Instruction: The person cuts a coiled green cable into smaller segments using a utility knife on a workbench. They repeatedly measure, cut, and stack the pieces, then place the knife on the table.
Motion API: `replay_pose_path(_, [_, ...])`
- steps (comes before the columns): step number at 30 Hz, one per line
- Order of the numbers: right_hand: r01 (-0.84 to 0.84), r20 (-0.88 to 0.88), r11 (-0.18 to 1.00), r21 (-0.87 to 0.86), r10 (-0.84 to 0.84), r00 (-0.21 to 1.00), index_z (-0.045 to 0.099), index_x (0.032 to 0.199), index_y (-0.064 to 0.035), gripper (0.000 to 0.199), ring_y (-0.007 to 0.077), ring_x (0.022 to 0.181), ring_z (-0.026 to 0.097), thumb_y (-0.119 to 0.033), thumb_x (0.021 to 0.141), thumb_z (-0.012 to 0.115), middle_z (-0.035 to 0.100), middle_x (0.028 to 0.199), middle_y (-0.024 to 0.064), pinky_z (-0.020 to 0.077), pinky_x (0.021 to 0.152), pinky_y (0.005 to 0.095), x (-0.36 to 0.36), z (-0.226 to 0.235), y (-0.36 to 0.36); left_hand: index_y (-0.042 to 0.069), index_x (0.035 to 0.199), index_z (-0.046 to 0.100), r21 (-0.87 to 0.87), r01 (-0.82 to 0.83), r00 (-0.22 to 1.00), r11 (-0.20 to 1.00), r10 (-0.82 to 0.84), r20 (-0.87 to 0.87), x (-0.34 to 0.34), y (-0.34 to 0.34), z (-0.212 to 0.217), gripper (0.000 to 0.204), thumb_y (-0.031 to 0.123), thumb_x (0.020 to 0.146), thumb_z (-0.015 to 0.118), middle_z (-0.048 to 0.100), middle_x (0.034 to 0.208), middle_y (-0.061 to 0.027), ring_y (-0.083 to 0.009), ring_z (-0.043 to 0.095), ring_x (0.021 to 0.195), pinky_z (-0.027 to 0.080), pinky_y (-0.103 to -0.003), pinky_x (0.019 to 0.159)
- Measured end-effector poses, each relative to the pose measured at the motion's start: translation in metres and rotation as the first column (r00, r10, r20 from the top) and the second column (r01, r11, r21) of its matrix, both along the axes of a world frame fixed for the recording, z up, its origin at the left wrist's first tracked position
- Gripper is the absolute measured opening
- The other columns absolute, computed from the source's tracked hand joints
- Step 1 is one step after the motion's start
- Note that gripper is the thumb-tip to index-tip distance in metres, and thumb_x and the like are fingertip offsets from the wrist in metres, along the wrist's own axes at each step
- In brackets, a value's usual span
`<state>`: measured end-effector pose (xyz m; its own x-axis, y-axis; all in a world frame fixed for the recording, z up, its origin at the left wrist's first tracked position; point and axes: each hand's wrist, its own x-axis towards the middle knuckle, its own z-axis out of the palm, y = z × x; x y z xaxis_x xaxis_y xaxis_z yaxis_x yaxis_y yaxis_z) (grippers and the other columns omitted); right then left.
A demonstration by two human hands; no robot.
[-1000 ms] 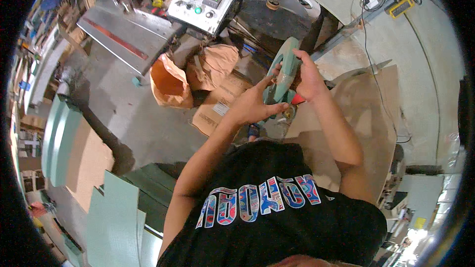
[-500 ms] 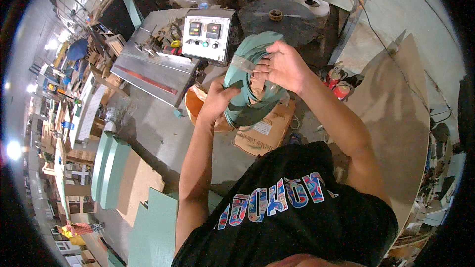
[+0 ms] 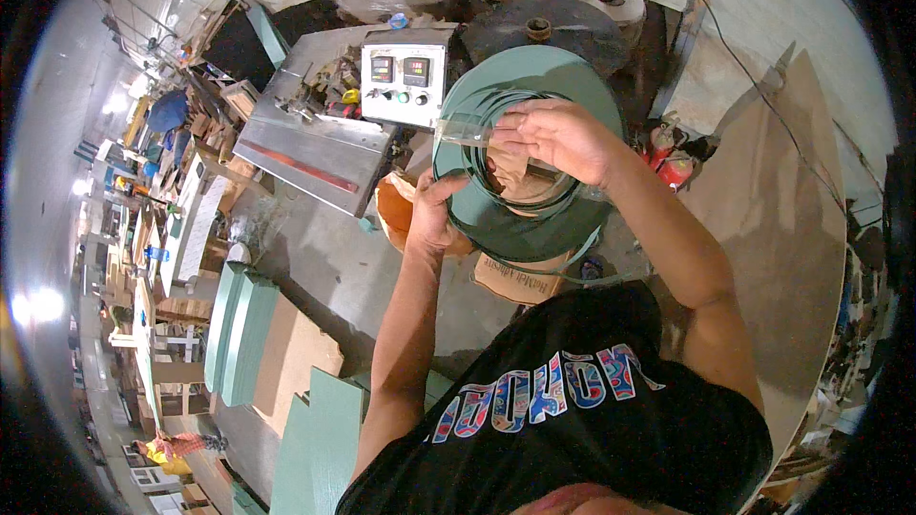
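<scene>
Between my hands is a coil of green edge banding tape [image 3: 539, 72], its flat side showing and its inner turns spread loose around the hole. My left hand [image 3: 437, 212] grips the coil's left edge, thumb on top and fingers underneath. A strip of clear sticky tape [image 3: 463, 132] lies across the coil's left side. My right hand [image 3: 553, 136] is over the hole, fingers pinched at the right end of that strip. A loose end of banding hangs below the coil.
A control box [image 3: 405, 76] with two displays stands on a metal machine table [image 3: 305, 157] ahead. Below the coil are an open paper sack [image 3: 393, 215] and a cardboard carton [image 3: 515, 278]. Green panels [image 3: 320, 439] lie at lower left; red fire extinguishers [image 3: 674, 168] stand at right.
The coil has turned its flat side up, and its inner turns have spread apart. Both hands have shifted slightly right with it, still at the coil and the clear strip.
</scene>
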<state>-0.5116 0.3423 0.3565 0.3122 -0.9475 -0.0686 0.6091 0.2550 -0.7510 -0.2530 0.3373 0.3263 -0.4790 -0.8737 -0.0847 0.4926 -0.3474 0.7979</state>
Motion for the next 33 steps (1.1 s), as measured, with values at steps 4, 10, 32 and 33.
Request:
replay_pose_path(4, [0.047,-0.008,0.984,0.174,-0.046,0.999,0.052,0.144,0.0078,0.041,0.0329,0.137,0.061,-0.010,0.107,0.056,0.061,0.149,0.0225,0.0487,0.119,0.0460,-0.024,-0.011,0.010,-0.008,0.124,0.071,0.025,0.012,0.997,1.000,-0.014,0.071,-0.028,-0.006,-0.019,0.037,0.005,0.091,0.063,0.078,0.110,-0.0174,-0.0292,0.077,0.098,0.064,-0.042,0.092])
replay_pose_path(10, [0.242,-0.539,0.955,-0.173,-0.297,0.788,0.065,0.141,-0.0019,0.044,0.0184,0.122,0.065,-0.027,0.105,0.064,0.069,0.139,0.0132,0.0482,0.110,0.0357,-0.101,-0.054,0.035,-0.006,0.125,0.069,0.172,-0.066,0.991,0.983,0.044,0.126,-0.078,-0.028,-0.087,0.037,0.009,0.093,0.063,0.076,0.114,-0.0173,-0.0307,0.077,0.096,0.064,-0.043,0.088])
replay_pose_path(32, [0.554,-0.372,0.777,0.299,-0.440,0.817,0.054,0.156,-0.0170,0.052,0.0300,0.130,0.064,-0.029,0.106,0.065,0.063,0.148,0.0065,0.0570,0.102,0.0505,-0.364,-0.240,-0.236,-0.004,0.135,0.067,0.525,-0.179,0.970,0.832,0.238,-0.047,-0.250,-0.288,-0.199,0.044,0.022,0.100,0.057,0.076,0.122,-0.0168,-0.0324,0.073,0.109,0.058,-0.044,0.102])
replay_pose_path(33, [0.555,-0.386,0.775,0.303,-0.432,0.815,0.055,0.155,-0.0164,0.051,0.0304,0.130,0.064,-0.029,0.107,0.064,0.063,0.148,0.0068,0.0571,0.101,0.0519,-0.364,-0.241,-0.270,-0.003,0.132,0.068,0.527,-0.135,0.966,0.839,0.229,-0.118,-0.254,-0.313,-0.206,0.040,0.019,0.100,0.059,0.076,0.118,-0.0158,-0.0324,0.074,0.107,0.060,-0.045,0.098])
